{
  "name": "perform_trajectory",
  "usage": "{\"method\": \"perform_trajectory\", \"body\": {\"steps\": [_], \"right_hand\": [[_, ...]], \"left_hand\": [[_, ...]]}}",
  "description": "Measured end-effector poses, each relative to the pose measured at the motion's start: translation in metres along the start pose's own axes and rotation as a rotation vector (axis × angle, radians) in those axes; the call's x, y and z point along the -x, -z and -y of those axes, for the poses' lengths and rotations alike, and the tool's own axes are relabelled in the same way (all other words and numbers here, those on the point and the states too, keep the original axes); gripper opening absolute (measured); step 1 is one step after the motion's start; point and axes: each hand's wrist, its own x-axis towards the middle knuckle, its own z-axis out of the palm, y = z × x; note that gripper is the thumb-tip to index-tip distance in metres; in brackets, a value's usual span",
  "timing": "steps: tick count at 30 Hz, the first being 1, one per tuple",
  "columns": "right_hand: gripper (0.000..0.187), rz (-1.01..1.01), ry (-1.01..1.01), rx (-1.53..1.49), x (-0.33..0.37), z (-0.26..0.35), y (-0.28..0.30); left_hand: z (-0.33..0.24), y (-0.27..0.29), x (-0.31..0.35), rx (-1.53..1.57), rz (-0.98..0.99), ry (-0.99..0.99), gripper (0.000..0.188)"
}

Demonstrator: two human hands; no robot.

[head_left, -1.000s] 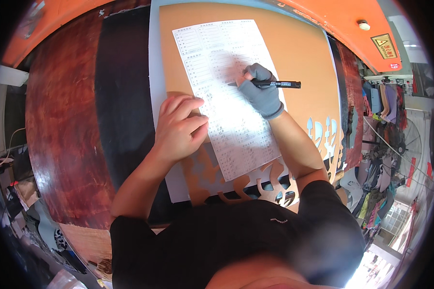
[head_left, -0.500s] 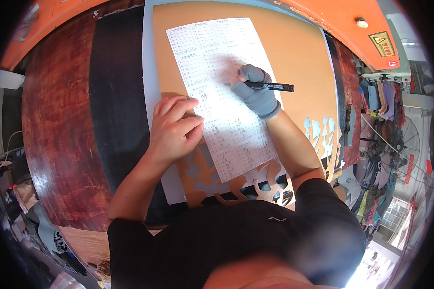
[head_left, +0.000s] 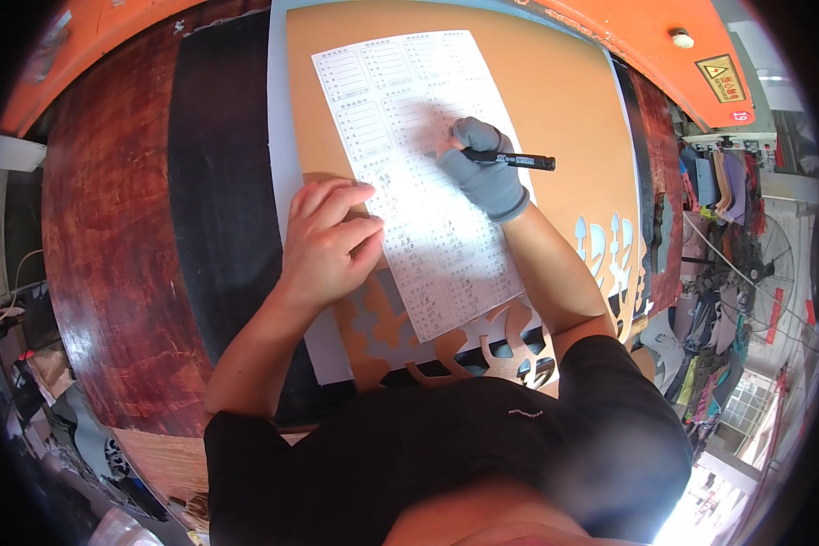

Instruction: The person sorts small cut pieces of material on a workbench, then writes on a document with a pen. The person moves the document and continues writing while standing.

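A white sheet of printed label forms (head_left: 364,136) lies aslant on a tan sheet of material (head_left: 573,118), its lower blocks filled in with handwriting. My right hand (head_left: 482,177), in a grey fingerless glove, is closed around a black marker pen (head_left: 528,162) over the middle of the forms. The pen's back end points right; its writing tip is lost in glare and blur. My bare left hand (head_left: 332,237) rests at the forms' left edge, fingers apart and loosely bent, fingertips touching the paper. It grips nothing.
Cut-out shapes leave holes in the tan sheet along its near edge and near right corner (head_left: 601,255). A black strip (head_left: 218,182) and a worn red-brown board (head_left: 109,237) lie to the left. An orange machine frame (head_left: 628,45) borders the far side. Coloured pieces hang at right (head_left: 723,182).
Hardly anything differs. My gloved right hand and the pen stay over nearly the same spot, and my left hand keeps its place. The whole view has shifted very slightly.
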Motion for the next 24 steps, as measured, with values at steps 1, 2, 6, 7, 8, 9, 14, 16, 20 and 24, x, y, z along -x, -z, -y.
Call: {"method": "perform_trajectory", "body": {"steps": [1, 2, 6, 7, 8, 9, 14, 16, 20, 24], "right_hand": [[0.017, 0.013, -0.001, 0.021, -0.0004, 0.0009, 0.0010], [0.017, 0.009, 0.007, 0.038, -0.0006, 0.0016, 0.0009], [0.018, -0.027, 0.006, 0.007, -0.0011, 0.0022, -0.0007], [0.018, -0.027, 0.003, 0.015, -0.0012, 0.0019, -0.0008], [0.018, -0.028, 0.000, 0.025, -0.0013, 0.0015, -0.0007], [0.017, -0.031, 0.015, 0.038, -0.0015, 0.0013, -0.0001], [0.011, -0.037, 0.045, -0.028, -0.0022, 0.0005, -0.0003], [0.010, -0.026, 0.030, 0.021, -0.0016, 0.0008, -0.0004], [0.010, -0.063, 0.033, -0.010, -0.0016, -0.0005, -0.0006], [0.012, -0.049, 0.028, -0.014, -0.0029, -0.0020, 0.0018]], "left_hand": [[-0.0001, 0.0000, 0.0000, 0.002, -0.001, 0.001, 0.008], [-0.0001, 0.0001, 0.0000, 0.003, -0.001, 0.001, 0.008], [0.0001, 0.0002, -0.0002, 0.000, 0.001, -0.002, 0.008], [0.0002, 0.0001, -0.0002, 0.000, 0.000, -0.001, 0.008], [0.0002, -0.0001, -0.0003, 0.003, -0.003, -0.001, 0.008], [0.0002, -0.0005, -0.0004, 0.001, -0.007, -0.001, 0.006], [0.0001, -0.0012, -0.0007, 0.000, -0.023, -0.004, 0.003], [0.0000, -0.0010, -0.0005, 0.003, -0.022, 0.000, 0.002], [0.0003, -0.0008, -0.0006, 0.007, -0.019, 0.002, 0.002], [0.0007, -0.0009, -0.0002, -0.005, -0.015, 0.004, 0.002]]}}
